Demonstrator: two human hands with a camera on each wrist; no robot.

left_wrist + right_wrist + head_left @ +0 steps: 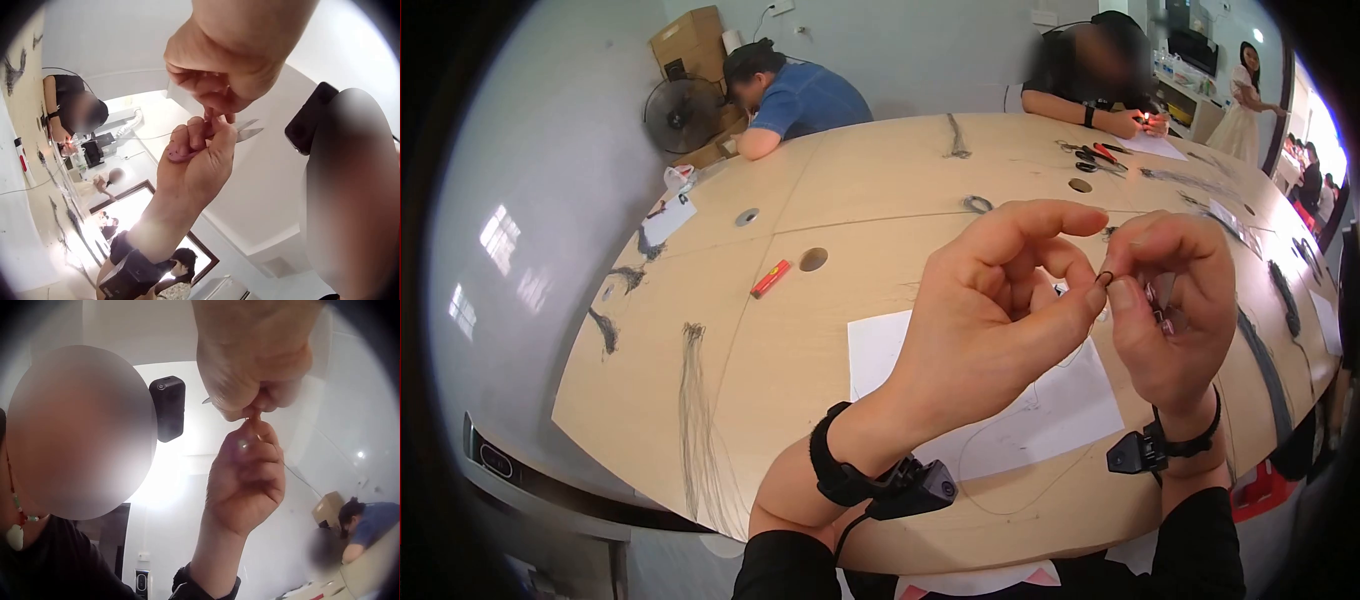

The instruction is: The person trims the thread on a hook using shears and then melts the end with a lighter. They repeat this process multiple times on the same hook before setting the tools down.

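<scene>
Held up over the table, my left hand [990, 310] and right hand [1180, 310] meet at the fingertips. Between the thumbs and forefingers they pinch a small dark loop [1106, 277] of thin strand. My right hand also keeps a pair of scissors [249, 133] in its grip. The pink handle [179, 154] lies across the palm, and the blades stick out past the thumb. A long thin strand [145, 137] runs off from the fingers. Below the hands lies a white sheet of paper [880, 350] with a loose strand curving over it.
A red lighter [771, 279] lies left of the paper. Bundles of dark strands [692, 400] are spread on the wooden table [800, 330]. Black-handled scissors [1098, 162] and a red-handled tool [1112, 149] lie farther back. Two people sit across the table, and another stands at the back right.
</scene>
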